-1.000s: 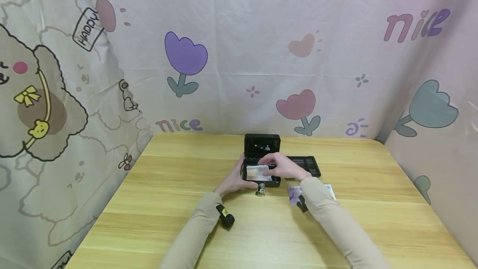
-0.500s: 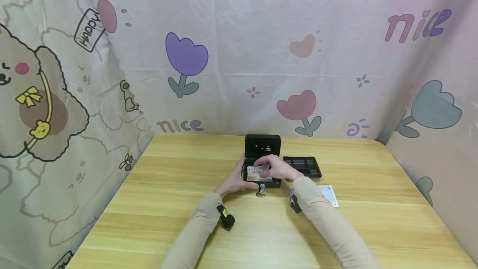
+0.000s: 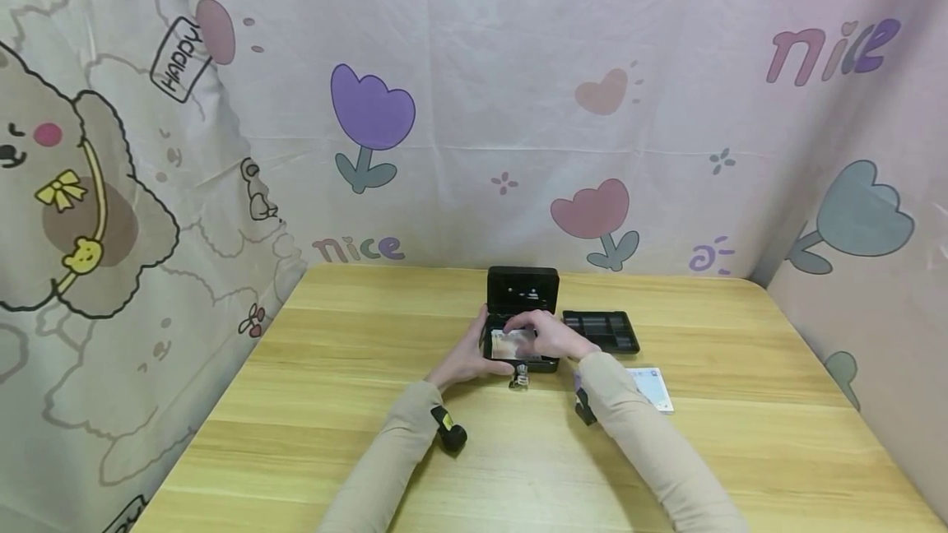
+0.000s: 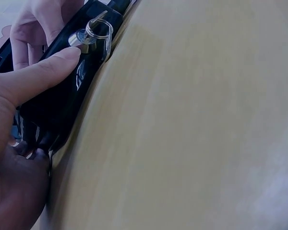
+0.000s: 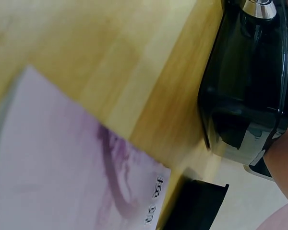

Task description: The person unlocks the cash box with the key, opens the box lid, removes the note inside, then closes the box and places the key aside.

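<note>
A small black cash box stands with its lid raised. My left hand grips its left side, the thumb lying across the front close to the lock, as the left wrist view shows. Keys on a ring hang from the lock. Inside the box lies a pale banknote. My right hand reaches in over the right wall, fingers bent down and spread at the note. Its palm side is hidden in the head view.
A black compartment tray lies right of the box. Nearer, partly under the right sleeve, are a purple banknote and a bluish one. A patterned cloth hangs behind the wooden table.
My right hand has shifted slightly left and down over the note in the box, uncovering more of the tray and of the bluish banknote. My left hand keeps its grip on the box.
</note>
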`<state>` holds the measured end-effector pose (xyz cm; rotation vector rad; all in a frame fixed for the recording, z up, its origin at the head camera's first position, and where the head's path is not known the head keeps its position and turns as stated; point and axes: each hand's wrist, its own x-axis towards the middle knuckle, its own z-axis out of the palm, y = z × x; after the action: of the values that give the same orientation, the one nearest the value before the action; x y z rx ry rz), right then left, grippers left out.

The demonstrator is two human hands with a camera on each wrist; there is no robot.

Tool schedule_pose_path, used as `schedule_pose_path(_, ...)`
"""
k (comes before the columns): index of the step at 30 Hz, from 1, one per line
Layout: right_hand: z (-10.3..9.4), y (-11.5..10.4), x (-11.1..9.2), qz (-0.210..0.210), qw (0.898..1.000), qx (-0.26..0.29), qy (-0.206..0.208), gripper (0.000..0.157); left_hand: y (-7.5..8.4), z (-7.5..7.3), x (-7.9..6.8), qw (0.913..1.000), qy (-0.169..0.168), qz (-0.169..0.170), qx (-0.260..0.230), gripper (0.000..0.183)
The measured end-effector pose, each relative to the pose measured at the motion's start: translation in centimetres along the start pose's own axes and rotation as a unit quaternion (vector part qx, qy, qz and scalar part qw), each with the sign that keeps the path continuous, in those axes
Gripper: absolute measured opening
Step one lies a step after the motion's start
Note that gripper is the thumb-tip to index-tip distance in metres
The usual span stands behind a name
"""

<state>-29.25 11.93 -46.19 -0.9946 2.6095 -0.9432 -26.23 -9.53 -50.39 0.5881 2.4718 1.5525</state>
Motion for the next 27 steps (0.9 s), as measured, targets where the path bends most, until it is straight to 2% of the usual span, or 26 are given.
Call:
schedule_pose_path(6, 0.21, -0.02, 0.17, 0.016, 1.000, 0.007, -0.002, 0.038, 0.00, 0.09, -0.06, 0.9999, 0.000, -0.010, -0.007, 0.128)
schedule_pose_path(11, 0.13, -0.01, 0.15, 0.020, 1.000, 0.015, 0.002, 0.039, 0.04, 0.05, -0.04, 0.9999, -0.002, -0.004, -0.010, 0.128)
schedule_pose_path(27, 0.44, -0.54, 0.00, 0.032, 0.997, 0.036, 0.058, 0.034, 0.09, 0.00, -0.13, 0.9998, -0.001, -0.016, -0.014, 0.130)
